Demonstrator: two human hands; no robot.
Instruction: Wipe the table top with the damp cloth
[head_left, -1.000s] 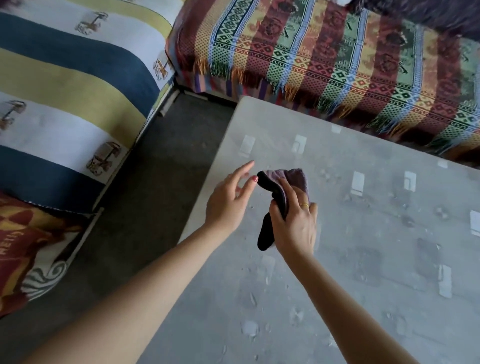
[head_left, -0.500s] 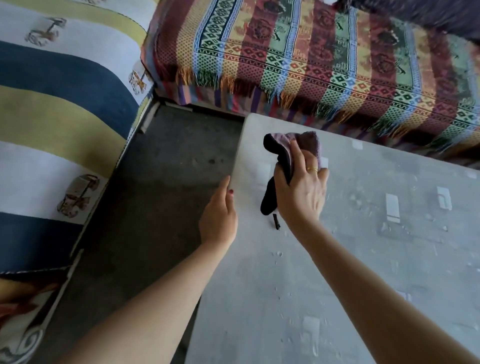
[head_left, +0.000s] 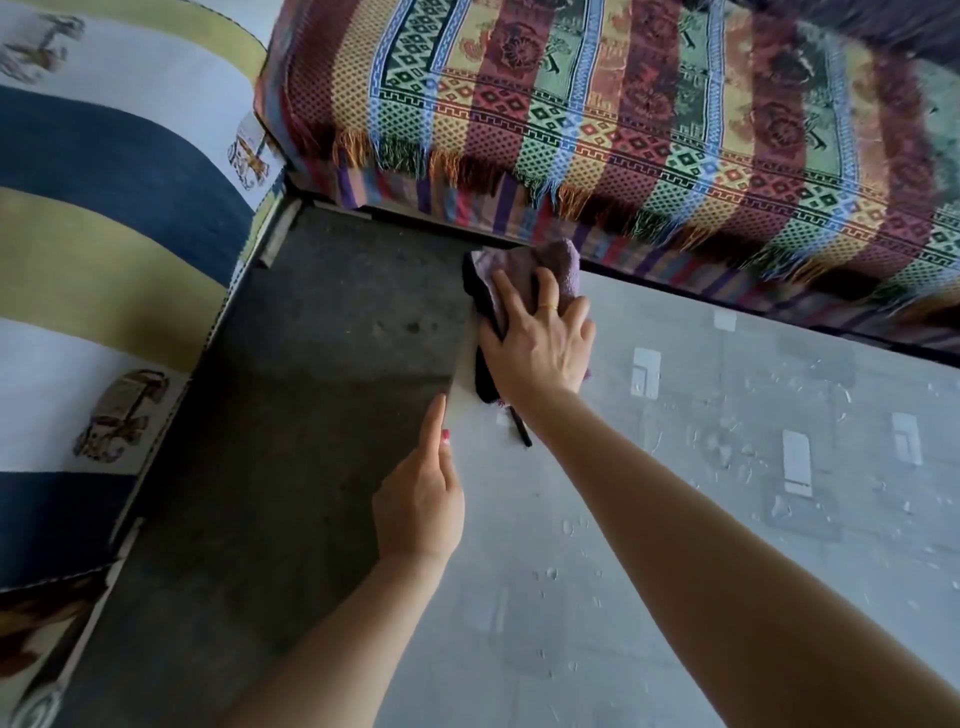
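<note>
The grey table top (head_left: 675, 545) fills the right half of the head view, spotted with specks and pale marks. A purple and black damp cloth (head_left: 524, 270) lies on its far left corner. My right hand (head_left: 540, 343) presses flat on the cloth, fingers spread over it, a ring on one finger. A dark strip of the cloth (head_left: 521, 434) trails out below my wrist. My left hand (head_left: 421, 499) rests along the table's left edge, fingers straight and together, holding nothing.
A sofa with a fringed multicoloured woven throw (head_left: 623, 130) runs close along the table's far edge. A second sofa with blue, yellow and white stripes (head_left: 104, 208) stands at the left. Dark grey floor (head_left: 311, 389) lies between it and the table.
My right hand has carried the cloth from mid-air down onto the far left corner and pressed it flat. My left hand has moved from beside the cloth to the table's left edge.
</note>
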